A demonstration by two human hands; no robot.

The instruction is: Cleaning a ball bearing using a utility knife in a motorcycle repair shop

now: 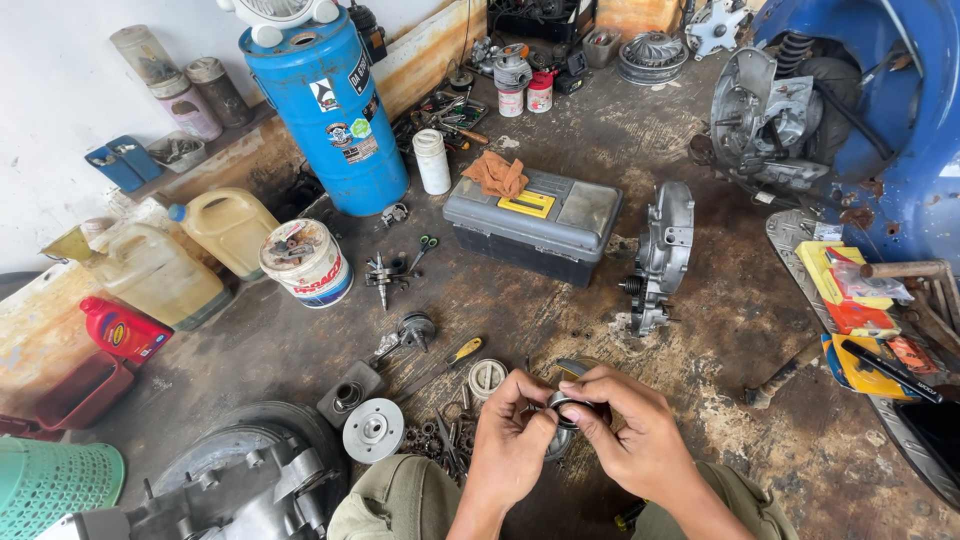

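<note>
Holding a small metal ring (566, 404) between both hands, above the knees and the oily floor (720, 330). Left hand (510, 435) and right hand (640, 440) both pinching it closed, equally near, ring face lying toward the camera.

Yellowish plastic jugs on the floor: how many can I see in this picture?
2. One jug with a blue cap stands left of the blue drum. A larger jug stands left of that, behind the red bottle. Others may be hidden.

Left hand (512, 432) and right hand (632, 432) together, fingertips pinched, forearms converging
</note>
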